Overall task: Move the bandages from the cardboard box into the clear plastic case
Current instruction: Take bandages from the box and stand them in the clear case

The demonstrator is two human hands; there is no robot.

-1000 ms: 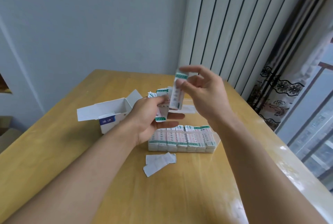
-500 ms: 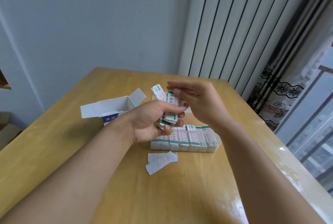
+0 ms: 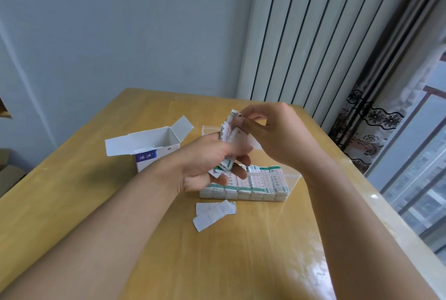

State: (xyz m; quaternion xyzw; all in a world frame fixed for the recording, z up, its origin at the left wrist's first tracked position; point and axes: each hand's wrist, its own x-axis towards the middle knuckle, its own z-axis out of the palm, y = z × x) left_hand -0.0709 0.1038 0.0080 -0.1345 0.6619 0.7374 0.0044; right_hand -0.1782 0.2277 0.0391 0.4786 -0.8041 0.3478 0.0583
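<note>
Bandages [image 3: 233,141] are held as a loose bundle above the case [image 3: 293,182], between both hands. Left hand [image 3: 207,162] grips the lower end of the bundle with curled fingers; right hand [image 3: 270,133] pinches the upper end between thumb and fingertips. One second ago the right hand held a single stack raised clear of the left; half a second ago it had brought that stack down onto the left hand's stack. Now both stacks are merged into one bundle, slightly fanned. Judgement: the step in hand is squaring the bundle before it goes into the case, so the transfer is near its end.

Count:
- Box [image 3: 154,147]: one, open, flaps up, on the table [image 3: 241,263] left of the case; what remains inside cannot be told
- Case: one, with a near row of about seven upright stacks visible; the far part is hidden by the hands
- Paper scraps [image 3: 213,214]: two, overlapping, just in front of the case
- Hands: two, both on the bundle
</note>
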